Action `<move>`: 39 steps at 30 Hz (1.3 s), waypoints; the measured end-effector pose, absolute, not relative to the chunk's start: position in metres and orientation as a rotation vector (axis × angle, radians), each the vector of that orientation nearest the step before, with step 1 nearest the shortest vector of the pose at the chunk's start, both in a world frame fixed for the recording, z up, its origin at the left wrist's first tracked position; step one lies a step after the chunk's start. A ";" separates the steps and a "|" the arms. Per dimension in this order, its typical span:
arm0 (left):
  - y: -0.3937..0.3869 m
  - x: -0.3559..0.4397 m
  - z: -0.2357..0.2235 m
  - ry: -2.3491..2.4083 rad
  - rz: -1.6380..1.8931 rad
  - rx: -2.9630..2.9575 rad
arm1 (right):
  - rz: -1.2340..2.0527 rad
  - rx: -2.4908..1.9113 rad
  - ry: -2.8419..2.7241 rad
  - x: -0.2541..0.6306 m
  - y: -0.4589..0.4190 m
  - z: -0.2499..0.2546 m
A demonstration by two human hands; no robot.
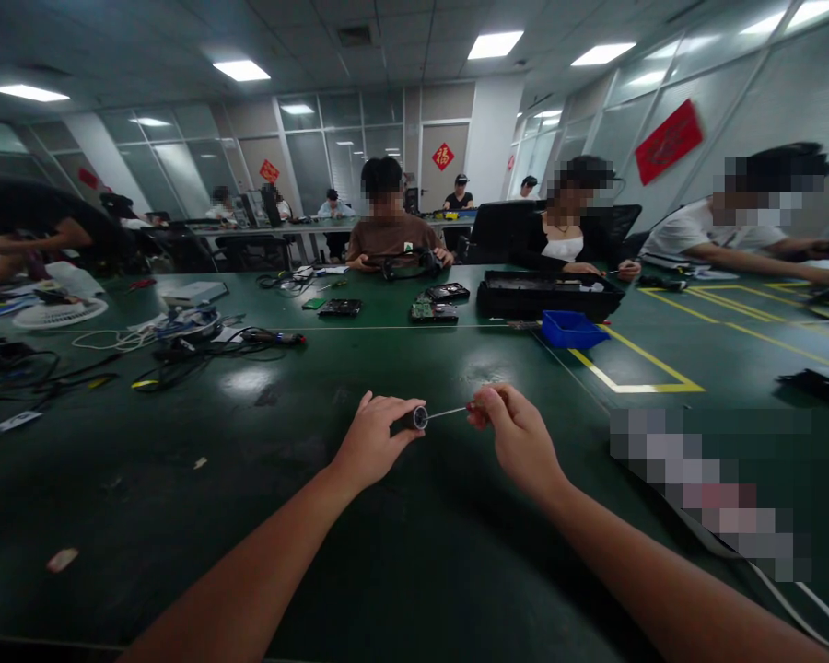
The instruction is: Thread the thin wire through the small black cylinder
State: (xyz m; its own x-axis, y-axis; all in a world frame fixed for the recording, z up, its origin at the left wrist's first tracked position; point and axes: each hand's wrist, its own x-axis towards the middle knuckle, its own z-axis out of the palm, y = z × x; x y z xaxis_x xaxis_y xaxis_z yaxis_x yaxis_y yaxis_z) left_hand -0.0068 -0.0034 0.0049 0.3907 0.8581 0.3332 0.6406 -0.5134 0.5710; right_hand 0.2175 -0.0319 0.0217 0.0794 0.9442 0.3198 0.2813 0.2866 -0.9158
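Note:
Above the green tabletop, my left hand (373, 437) is closed on a small dark round part with a pale ring on its face (420, 418), pinched between thumb and fingers. In my right hand (515, 428) is a thin screwdriver (448, 412), gripped between thumb and fingertips. Its metal shaft points left, and the tip meets the face of the round part or lies just in front of it; I cannot tell which. Most of the screwdriver's handle is hidden inside my fingers.
Beyond my hands lie a blue bin (575, 330), a long black tray (549, 295), circuit boards (434, 311) and a dark drive-like unit (340, 308). Tangled cables (186, 331) spread at left. A power strip-like, blurred object (708, 497) is at right. Several people sit around the table.

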 end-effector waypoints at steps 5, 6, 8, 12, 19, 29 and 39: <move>-0.003 -0.006 0.005 1.320 0.864 2.294 | 0.703 -1.224 -1.578 0.215 -0.034 0.022; -0.003 -0.006 0.006 1.326 0.866 2.288 | 0.704 -1.224 -1.589 0.214 -0.035 0.021; -0.003 -0.005 0.006 1.340 0.870 2.279 | 0.705 -1.224 -1.599 0.213 -0.035 0.020; -0.003 -0.005 0.005 1.355 0.857 2.271 | 0.696 -1.241 -1.586 0.213 -0.034 0.019; 0.001 -0.005 0.001 1.342 0.852 2.268 | 0.628 -1.287 -1.583 0.216 -0.033 0.023; 0.001 -0.006 -0.001 1.354 0.775 2.267 | 0.493 -1.233 -1.609 0.220 -0.037 0.026; -0.001 -0.005 0.000 1.316 0.725 2.272 | 0.419 -1.286 -1.750 0.219 -0.037 0.026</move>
State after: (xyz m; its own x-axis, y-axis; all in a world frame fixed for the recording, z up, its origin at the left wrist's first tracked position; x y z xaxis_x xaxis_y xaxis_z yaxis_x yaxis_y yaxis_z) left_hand -0.0052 -0.0007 -0.0001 0.4179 0.8792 0.2291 0.6631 -0.4675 0.5845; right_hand 0.2190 -0.0367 0.0258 -0.0578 0.8870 0.4582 0.5837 0.4023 -0.7053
